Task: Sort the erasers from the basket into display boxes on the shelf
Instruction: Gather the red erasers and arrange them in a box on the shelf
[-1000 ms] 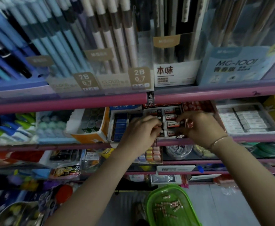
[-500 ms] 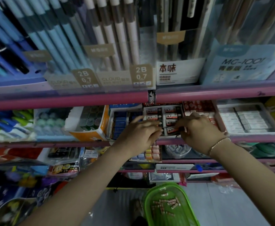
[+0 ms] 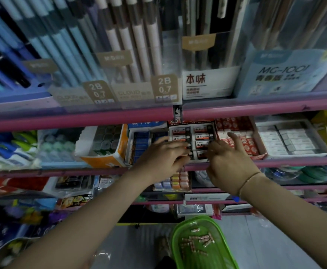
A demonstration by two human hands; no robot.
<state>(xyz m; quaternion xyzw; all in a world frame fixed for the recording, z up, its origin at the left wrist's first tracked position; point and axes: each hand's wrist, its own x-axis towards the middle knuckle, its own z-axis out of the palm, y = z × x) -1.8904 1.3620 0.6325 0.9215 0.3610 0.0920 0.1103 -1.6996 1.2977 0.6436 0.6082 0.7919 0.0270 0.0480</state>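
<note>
Two hands meet at the display box point(image 3: 192, 141) of boxed erasers at frame centre on the pink shelf point(image 3: 256, 164): the left hand point(image 3: 163, 158) curls its fingers around erasers in the front row, while the right hand point(image 3: 227, 160) steadies them, index finger raised. Seating this batch looks under way; next likely comes a reach down to the green basket point(image 3: 201, 243), lower centre, for more.

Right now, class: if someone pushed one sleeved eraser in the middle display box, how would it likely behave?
The sleeved eraser looks like a flat-sided block, so it would probably slide, not roll. Packed against its neighbours in the display box, it likely shifts little.
</note>
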